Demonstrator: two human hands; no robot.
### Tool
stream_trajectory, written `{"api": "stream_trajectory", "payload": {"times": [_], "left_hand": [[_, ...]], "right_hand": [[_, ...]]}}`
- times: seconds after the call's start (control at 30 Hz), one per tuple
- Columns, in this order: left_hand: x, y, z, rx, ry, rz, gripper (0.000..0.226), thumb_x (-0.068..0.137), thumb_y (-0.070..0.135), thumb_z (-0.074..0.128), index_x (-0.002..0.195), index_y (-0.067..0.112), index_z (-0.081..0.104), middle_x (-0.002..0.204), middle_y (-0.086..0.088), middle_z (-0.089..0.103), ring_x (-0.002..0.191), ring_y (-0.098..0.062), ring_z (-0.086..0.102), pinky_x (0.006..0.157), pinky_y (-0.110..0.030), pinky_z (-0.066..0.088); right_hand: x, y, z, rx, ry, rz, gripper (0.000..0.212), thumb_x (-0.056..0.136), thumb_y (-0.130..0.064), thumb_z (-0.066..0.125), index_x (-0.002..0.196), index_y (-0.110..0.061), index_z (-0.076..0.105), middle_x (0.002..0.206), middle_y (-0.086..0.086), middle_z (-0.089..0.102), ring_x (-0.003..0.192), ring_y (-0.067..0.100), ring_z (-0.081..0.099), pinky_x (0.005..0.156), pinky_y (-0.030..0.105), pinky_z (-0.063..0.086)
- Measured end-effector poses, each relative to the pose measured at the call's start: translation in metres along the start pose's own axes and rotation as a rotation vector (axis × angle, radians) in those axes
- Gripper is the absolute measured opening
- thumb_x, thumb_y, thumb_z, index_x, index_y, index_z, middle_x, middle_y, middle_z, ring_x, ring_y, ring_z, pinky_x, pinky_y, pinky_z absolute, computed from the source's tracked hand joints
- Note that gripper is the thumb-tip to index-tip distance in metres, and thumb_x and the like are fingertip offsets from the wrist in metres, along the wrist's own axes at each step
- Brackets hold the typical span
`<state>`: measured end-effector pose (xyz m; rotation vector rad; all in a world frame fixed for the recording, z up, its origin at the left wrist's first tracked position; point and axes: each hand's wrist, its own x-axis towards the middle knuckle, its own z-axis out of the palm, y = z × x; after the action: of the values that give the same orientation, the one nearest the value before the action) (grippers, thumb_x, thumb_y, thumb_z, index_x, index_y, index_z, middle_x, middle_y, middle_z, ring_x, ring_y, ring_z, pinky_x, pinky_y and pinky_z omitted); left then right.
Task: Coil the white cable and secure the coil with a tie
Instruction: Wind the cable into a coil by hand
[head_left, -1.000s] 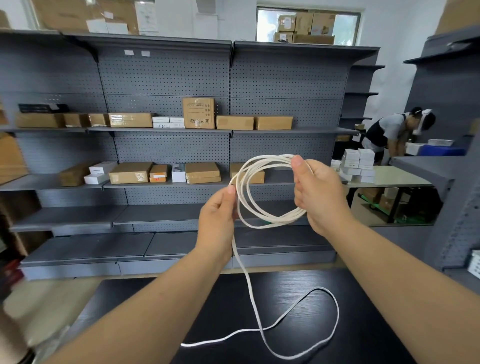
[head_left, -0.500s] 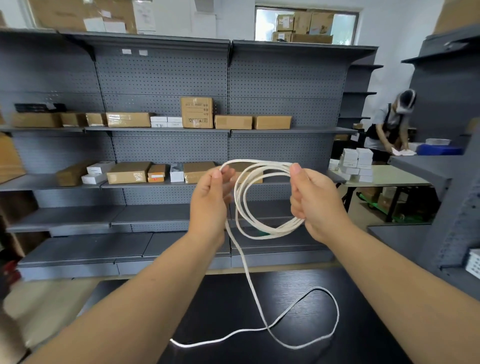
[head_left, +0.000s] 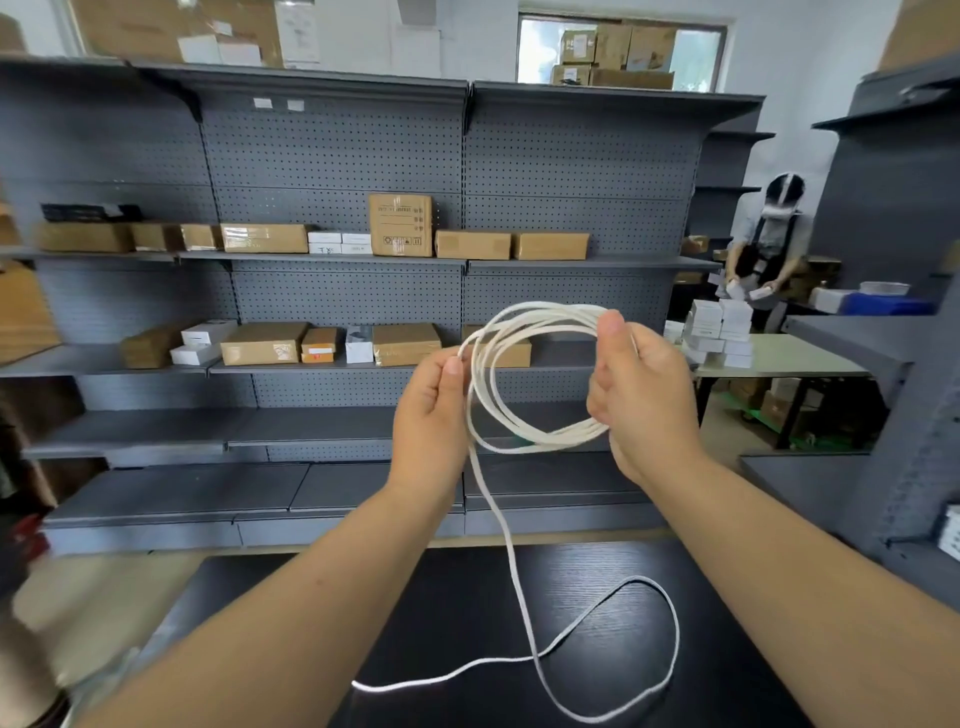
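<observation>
Pinching the white cable, the left hand has dipped slightly; the right hand still grips its coil.

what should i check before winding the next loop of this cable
1. right hand grips coil: ok
2. left hand pinches tail beside the coil: ok
3. loops bunched together at the right hand: ok
4. tail lies clear on table: not ok, it crosses itself once
5. tie within reach: cannot tell, none in view
</observation>
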<state>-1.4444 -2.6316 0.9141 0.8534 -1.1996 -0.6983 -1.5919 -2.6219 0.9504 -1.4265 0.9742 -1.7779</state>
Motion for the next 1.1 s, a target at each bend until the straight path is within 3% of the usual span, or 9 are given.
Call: {"api": "stream_trajectory", "payload": {"times": [0.13, 0.2, 0.27, 0.43, 0.57, 0.67, 0.83, 0.97, 1.1], "left_hand": [[-0.004, 0.004, 0.007, -0.153, -0.062, -0.057, 0.030, 0.101, 0.028, 0.034, 0.098, 0.028, 0.063, 0.104, -0.002, 0.067, 0.095, -0.011, 0.061, 0.083, -0.027, 0.050], [-0.005, 0.007, 0.011, -0.218, -0.071, -0.113, 0.029, 0.100, 0.032, 0.034, 0.093, 0.032, 0.062, 0.105, -0.002, 0.068, 0.105, -0.022, 0.061, 0.091, -0.033, 0.048], [-0.004, 0.011, 0.012, -0.270, -0.086, -0.188, 0.028, 0.099, 0.034, 0.036, 0.089, 0.027, 0.061, 0.100, 0.001, 0.068, 0.107, -0.019, 0.061, 0.093, -0.034, 0.044], [0.013, 0.022, -0.007, -0.461, -0.373, -0.363, 0.048, 0.097, 0.046, 0.028, 0.088, 0.017, 0.066, 0.087, -0.002, 0.067, 0.086, -0.015, 0.063, 0.086, -0.033, 0.044], [0.024, 0.031, -0.014, -0.163, -0.582, -0.391, 0.041, 0.096, 0.039, 0.038, 0.083, 0.014, 0.068, 0.061, 0.003, 0.058, 0.057, -0.012, 0.050, 0.053, -0.021, 0.042], [0.031, 0.037, -0.016, -0.036, -0.639, -0.382, 0.025, 0.094, 0.025, 0.048, 0.094, 0.005, 0.064, 0.061, 0.004, 0.060, 0.053, -0.007, 0.051, 0.050, -0.016, 0.044], [0.042, 0.043, -0.017, 0.099, -0.558, -0.229, 0.014, 0.088, 0.014, 0.059, 0.074, 0.012, 0.063, 0.053, 0.014, 0.058, 0.055, -0.006, 0.046, 0.053, -0.011, 0.044], [0.037, 0.039, -0.014, 0.216, -0.414, -0.071, 0.020, 0.089, 0.019, 0.060, 0.068, 0.019, 0.059, 0.064, 0.008, 0.056, 0.065, -0.010, 0.048, 0.073, -0.022, 0.043], [0.019, 0.026, -0.006, 0.186, -0.351, 0.048, 0.018, 0.093, 0.020, 0.053, 0.076, 0.021, 0.057, 0.074, 0.007, 0.057, 0.068, 0.000, 0.050, 0.071, -0.013, 0.041]], "right_hand": [[-0.002, -0.009, 0.006, 0.085, 0.049, -0.026, 0.043, 0.096, -0.033, 0.044, 0.058, -0.018, 0.030, 0.041, -0.014, 0.027, 0.038, 0.005, 0.020, 0.037, 0.019, 0.019], [-0.001, -0.010, 0.007, 0.103, 0.061, -0.022, 0.044, 0.096, -0.033, 0.044, 0.058, -0.018, 0.031, 0.041, -0.014, 0.027, 0.037, 0.005, 0.021, 0.036, 0.018, 0.020], [-0.001, -0.009, 0.005, 0.112, 0.032, 0.004, 0.043, 0.096, -0.033, 0.044, 0.058, -0.017, 0.031, 0.041, -0.013, 0.026, 0.037, 0.005, 0.020, 0.036, 0.017, 0.019], [0.000, -0.004, -0.007, -0.013, -0.166, 0.093, 0.043, 0.096, -0.029, 0.045, 0.055, -0.018, 0.038, 0.043, -0.010, 0.027, 0.037, 0.006, 0.019, 0.037, 0.019, 0.016], [-0.001, -0.001, -0.010, -0.173, -0.325, 0.091, 0.052, 0.097, -0.027, 0.044, 0.046, -0.028, 0.057, 0.041, -0.014, 0.028, 0.037, 0.005, 0.020, 0.038, 0.019, 0.018], [0.002, -0.005, -0.011, -0.276, -0.380, 0.076, 0.053, 0.097, -0.028, 0.044, 0.046, -0.033, 0.059, 0.040, -0.013, 0.030, 0.039, 0.006, 0.022, 0.041, 0.022, 0.020], [0.008, -0.009, -0.015, -0.527, -0.411, 0.037, 0.045, 0.094, -0.035, 0.048, 0.050, -0.028, 0.058, 0.035, -0.013, 0.036, 0.035, 0.004, 0.029, 0.045, 0.021, 0.023], [0.013, -0.016, -0.018, -0.863, -0.443, -0.096, 0.041, 0.092, -0.039, 0.048, 0.060, -0.013, 0.048, 0.045, -0.007, 0.042, 0.044, 0.005, 0.040, 0.047, 0.017, 0.029], [0.010, -0.012, -0.015, -0.826, -0.287, -0.192, 0.042, 0.092, -0.038, 0.048, 0.063, -0.008, 0.049, 0.055, -0.001, 0.042, 0.053, 0.012, 0.038, 0.050, 0.020, 0.028]]}}
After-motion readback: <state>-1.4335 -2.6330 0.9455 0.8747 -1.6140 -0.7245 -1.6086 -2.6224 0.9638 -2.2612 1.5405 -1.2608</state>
